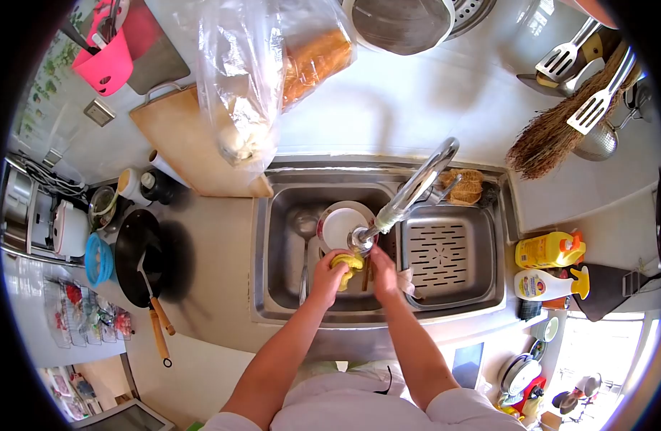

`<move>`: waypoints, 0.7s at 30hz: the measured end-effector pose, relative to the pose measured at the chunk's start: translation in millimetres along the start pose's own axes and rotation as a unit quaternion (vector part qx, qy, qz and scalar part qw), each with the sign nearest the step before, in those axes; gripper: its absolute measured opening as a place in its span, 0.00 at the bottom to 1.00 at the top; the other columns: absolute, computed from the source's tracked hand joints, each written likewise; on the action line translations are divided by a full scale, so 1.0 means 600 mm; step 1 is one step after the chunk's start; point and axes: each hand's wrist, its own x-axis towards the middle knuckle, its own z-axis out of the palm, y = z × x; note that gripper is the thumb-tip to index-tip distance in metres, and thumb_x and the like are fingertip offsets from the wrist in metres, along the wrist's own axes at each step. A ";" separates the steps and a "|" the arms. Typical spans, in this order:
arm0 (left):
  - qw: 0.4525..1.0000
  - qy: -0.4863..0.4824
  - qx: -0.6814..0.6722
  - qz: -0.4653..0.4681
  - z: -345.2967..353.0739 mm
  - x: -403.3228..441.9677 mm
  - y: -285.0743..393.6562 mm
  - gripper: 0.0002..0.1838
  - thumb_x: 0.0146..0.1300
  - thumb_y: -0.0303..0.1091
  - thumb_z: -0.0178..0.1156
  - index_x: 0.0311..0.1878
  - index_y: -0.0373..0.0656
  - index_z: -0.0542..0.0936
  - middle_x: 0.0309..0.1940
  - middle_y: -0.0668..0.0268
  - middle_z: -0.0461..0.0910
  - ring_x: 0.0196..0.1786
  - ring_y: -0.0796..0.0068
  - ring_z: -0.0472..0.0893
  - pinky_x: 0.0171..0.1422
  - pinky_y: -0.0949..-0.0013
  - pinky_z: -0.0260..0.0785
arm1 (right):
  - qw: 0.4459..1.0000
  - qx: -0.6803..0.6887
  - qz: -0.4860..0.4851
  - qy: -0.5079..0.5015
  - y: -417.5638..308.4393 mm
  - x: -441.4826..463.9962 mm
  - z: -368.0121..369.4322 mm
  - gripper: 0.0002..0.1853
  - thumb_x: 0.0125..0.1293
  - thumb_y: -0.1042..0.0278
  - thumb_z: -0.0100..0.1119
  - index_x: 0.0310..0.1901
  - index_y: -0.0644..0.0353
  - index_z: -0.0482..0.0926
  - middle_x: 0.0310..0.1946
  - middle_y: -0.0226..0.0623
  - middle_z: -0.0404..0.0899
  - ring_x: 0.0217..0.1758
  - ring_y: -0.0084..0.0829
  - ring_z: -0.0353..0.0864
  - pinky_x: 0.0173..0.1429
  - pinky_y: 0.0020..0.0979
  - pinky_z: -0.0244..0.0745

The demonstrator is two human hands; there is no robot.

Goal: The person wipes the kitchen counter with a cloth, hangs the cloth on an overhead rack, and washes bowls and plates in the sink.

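"From where I sat, what did you count?"

"I counted one yellow cloth, one white plate with a red-marked rim, one ladle and one faucet. The sink had two basins; one slotted tray sat in the right basin. I saw two bottles, a yellow jug and a white spray bottle, right of the sink, and one wok to the left."

"And the edges? I worried about room."

"Both forearms crossed the sink's near rim. The faucet's mouth hung just beyond the hands, over the plate's right side. I saw room in the left basin from the left hand across to the ladle; the right hand had less, with the divider just beside it. Counter ran between wok and sink."

"How did the hands stand?"

"The left was closed round the crumpled cloth, which bulged out on its right side, above the left basin and just nearer than the plate. The right had its fingers pointing up beside the faucet's mouth, partly curled. I couldn't tell whether it gripped anything."
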 end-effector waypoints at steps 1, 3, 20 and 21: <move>0.998 -0.018 -0.068 0.001 -0.001 -0.006 -0.001 0.13 0.55 0.26 0.53 0.43 0.40 0.80 0.39 0.66 0.77 0.44 0.80 0.75 0.49 0.77 0.67 | 0.995 0.085 0.041 -0.010 0.044 0.010 0.000 0.23 0.67 0.61 0.54 0.60 0.66 0.72 0.56 0.40 0.75 0.57 0.30 0.74 0.63 0.30 0.65; 0.994 -0.021 -0.108 0.003 -0.009 -0.006 -0.016 0.15 0.55 0.25 0.53 0.47 0.39 0.78 0.42 0.65 0.77 0.46 0.77 0.76 0.51 0.75 0.68 | 0.974 0.196 0.111 -0.024 0.038 -0.002 0.035 0.21 0.68 0.61 0.52 0.56 0.65 0.73 0.52 0.39 0.76 0.55 0.31 0.74 0.61 0.34 0.67; 0.919 0.058 -0.386 -0.057 -0.023 0.089 -0.137 0.19 0.70 0.49 0.45 0.50 0.43 0.73 0.45 0.63 0.76 0.51 0.68 0.77 0.56 0.64 0.71 | 0.936 -0.259 -0.203 -0.121 -0.009 -0.028 0.142 0.15 0.63 0.72 0.58 0.52 0.61 0.77 0.44 0.42 0.80 0.50 0.30 0.78 0.55 0.30 0.71; 0.919 0.087 -0.382 -0.043 -0.018 0.094 -0.135 0.20 0.71 0.50 0.44 0.50 0.43 0.73 0.46 0.63 0.76 0.52 0.68 0.77 0.56 0.64 0.71 | 0.936 -0.261 -0.202 -0.123 -0.004 -0.024 0.142 0.15 0.63 0.72 0.58 0.52 0.61 0.77 0.44 0.42 0.80 0.50 0.30 0.78 0.55 0.30 0.71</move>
